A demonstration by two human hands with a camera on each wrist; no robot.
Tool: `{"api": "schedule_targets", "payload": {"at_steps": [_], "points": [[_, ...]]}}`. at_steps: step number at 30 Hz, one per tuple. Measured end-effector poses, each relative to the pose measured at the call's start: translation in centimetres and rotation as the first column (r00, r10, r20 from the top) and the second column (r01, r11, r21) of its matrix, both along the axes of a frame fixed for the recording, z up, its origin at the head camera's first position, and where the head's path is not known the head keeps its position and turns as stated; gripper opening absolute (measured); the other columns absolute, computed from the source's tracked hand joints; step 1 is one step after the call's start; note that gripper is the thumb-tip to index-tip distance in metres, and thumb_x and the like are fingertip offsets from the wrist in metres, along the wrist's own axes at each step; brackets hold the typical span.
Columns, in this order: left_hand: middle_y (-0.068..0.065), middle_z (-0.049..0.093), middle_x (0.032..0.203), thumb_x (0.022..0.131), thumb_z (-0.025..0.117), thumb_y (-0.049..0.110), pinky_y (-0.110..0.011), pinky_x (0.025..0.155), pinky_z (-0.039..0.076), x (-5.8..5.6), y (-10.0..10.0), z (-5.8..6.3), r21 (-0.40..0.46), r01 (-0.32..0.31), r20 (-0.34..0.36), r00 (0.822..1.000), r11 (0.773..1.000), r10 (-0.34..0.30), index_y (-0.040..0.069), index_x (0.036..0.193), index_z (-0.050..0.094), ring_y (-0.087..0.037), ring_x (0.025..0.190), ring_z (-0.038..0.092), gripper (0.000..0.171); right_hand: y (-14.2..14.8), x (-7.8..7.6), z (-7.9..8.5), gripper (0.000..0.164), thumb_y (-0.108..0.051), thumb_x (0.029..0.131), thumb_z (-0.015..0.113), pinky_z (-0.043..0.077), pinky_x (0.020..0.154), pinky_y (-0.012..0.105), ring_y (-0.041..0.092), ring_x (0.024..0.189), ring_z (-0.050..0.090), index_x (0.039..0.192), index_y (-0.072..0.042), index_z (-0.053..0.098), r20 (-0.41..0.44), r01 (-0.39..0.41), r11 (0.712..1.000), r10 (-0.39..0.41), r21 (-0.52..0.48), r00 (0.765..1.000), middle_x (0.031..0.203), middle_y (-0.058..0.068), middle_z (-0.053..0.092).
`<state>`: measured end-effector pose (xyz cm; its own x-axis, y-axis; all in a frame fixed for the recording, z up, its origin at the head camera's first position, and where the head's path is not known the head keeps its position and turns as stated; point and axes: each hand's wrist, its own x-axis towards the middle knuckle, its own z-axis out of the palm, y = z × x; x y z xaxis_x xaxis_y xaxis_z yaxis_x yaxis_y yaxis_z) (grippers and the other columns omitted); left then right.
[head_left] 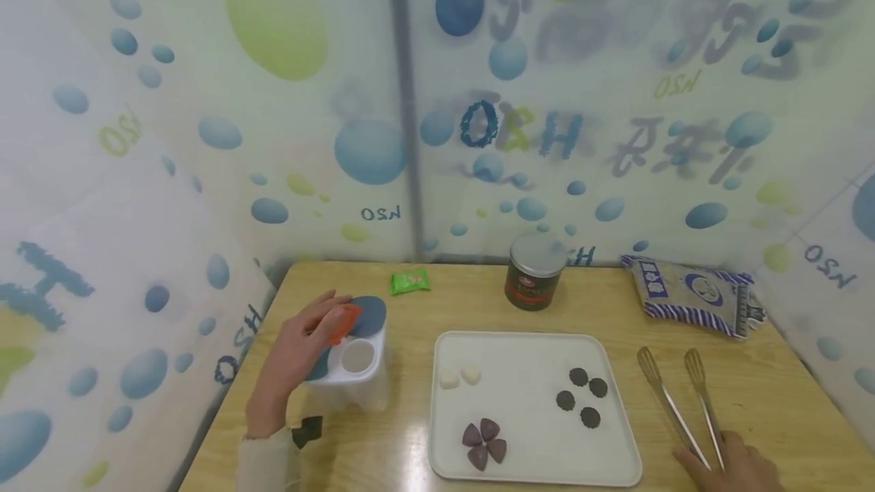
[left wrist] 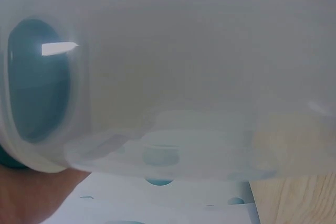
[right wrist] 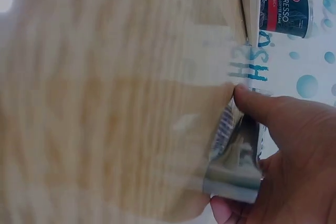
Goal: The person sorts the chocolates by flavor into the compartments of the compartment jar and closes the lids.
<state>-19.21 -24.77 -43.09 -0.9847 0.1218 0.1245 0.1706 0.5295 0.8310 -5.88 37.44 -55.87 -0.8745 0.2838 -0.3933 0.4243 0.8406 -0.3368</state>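
Note:
At the left, my left hand (head_left: 301,344) grips an orange-red lid (head_left: 345,323) on top of a white translucent container (head_left: 365,389), its fingers covering part of the lid. The container also has blue lids (head_left: 370,316) and one uncovered round opening. Its cloudy side (left wrist: 199,77) fills most of the left wrist view. At the lower right, my right hand (head_left: 741,469) holds metal tongs (head_left: 683,424) by the handle end, their slotted tips apart and pointing away from me. The right wrist view shows thumb and fingers around the shiny handle (right wrist: 233,177).
A white tray (head_left: 526,351) in the middle bears two whitish pieces (head_left: 459,376), several purple wedges (head_left: 484,443) and several dark fluted rounds (head_left: 578,376). Behind stand a green packet (head_left: 410,281), an espresso can (head_left: 535,275) and a striped bag (head_left: 693,293), near the patterned curtain.

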Motion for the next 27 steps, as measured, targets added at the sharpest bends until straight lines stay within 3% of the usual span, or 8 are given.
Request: {"api": "schedule_targets", "payload": {"at_steps": [3, 7, 11, 17, 22, 27], "points": [[-0.004, 0.049, 0.152, 0.103, 0.050, 0.044, -0.061, 0.114, 0.033, 0.1, 0.0, 0.0, 0.005, -0.003, 0.011, 1.000, 1.000, 0.003, 0.024, 0.138, 0.060, -0.028, 0.151, 0.031, 0.041, -0.2, 0.0, 0.0, 0.085, -0.059, 0.092, 0.059, 0.044, 0.055, 0.036, 0.024, 0.066, 0.054, 0.106, 0.023, 0.046, -0.050, 0.000, 0.999, -0.003, -0.053, 0.999, 0.074, 0.012, 0.055], [-0.006, 0.047, 0.154, 0.103, 0.050, 0.046, -0.063, 0.115, 0.030, 0.1, 0.1, 0.2, -0.001, 0.000, 0.024, 1.000, 1.000, 0.000, 0.022, 0.139, 0.059, -0.030, 0.151, 0.030, 0.044, -0.7, 0.4, 0.4, 0.076, -0.055, 0.096, 0.055, 0.042, 0.054, 0.033, 0.021, 0.065, 0.053, 0.107, 0.018, 0.041, -0.045, 0.062, 0.986, -0.070, -0.154, 0.997, 0.074, 0.009, 0.052], [-0.006, 0.047, 0.154, 0.103, 0.051, 0.047, -0.064, 0.116, 0.029, 0.0, 0.0, 0.2, -0.002, -0.002, 0.030, 1.000, 1.000, 0.002, 0.022, 0.140, 0.059, -0.029, 0.151, 0.029, 0.045, -1.2, 0.9, 1.2, 0.078, -0.059, 0.098, 0.046, 0.043, 0.055, 0.034, 0.021, 0.065, 0.054, 0.119, 0.014, 0.030, -0.033, 0.099, 0.970, -0.109, -0.220, 0.993, 0.075, 0.009, 0.053], [-0.005, 0.045, 0.155, 0.102, 0.051, 0.046, -0.063, 0.115, 0.030, 0.0, -0.1, 0.1, 0.006, 0.002, 0.024, 1.000, 1.000, -0.002, 0.023, 0.139, 0.059, -0.028, 0.151, 0.030, 0.045, -2.0, 1.1, 2.7, 0.088, -0.064, 0.099, 0.040, 0.041, 0.056, 0.034, 0.024, 0.069, 0.055, 0.140, 0.009, 0.017, -0.033, 0.106, 0.972, -0.116, -0.211, 0.993, 0.080, 0.011, 0.056], [-0.004, 0.042, 0.157, 0.102, 0.051, 0.048, -0.063, 0.116, 0.029, -0.1, -0.2, 0.1, 0.008, -0.002, 0.030, 1.000, 1.000, 0.002, 0.025, 0.140, 0.059, -0.029, 0.150, 0.031, 0.045, -3.1, 0.9, 4.0, 0.092, -0.069, 0.097, 0.039, 0.045, 0.063, 0.036, 0.027, 0.078, 0.058, 0.146, 0.007, 0.019, -0.016, 0.082, 0.973, -0.087, -0.215, 0.996, 0.097, 0.022, 0.063], [-0.003, 0.042, 0.157, 0.102, 0.051, 0.049, -0.063, 0.116, 0.029, -0.1, -0.2, 0.1, 0.008, -0.004, 0.045, 0.999, 1.000, 0.004, 0.024, 0.140, 0.058, -0.028, 0.151, 0.030, 0.047, -4.5, 0.8, 4.6, 0.094, -0.072, 0.095, 0.042, 0.046, 0.067, 0.037, 0.029, 0.084, 0.056, 0.151, 0.001, 0.021, 0.045, 0.004, 0.979, 0.005, -0.205, 0.999, 0.097, 0.016, 0.060]]}}
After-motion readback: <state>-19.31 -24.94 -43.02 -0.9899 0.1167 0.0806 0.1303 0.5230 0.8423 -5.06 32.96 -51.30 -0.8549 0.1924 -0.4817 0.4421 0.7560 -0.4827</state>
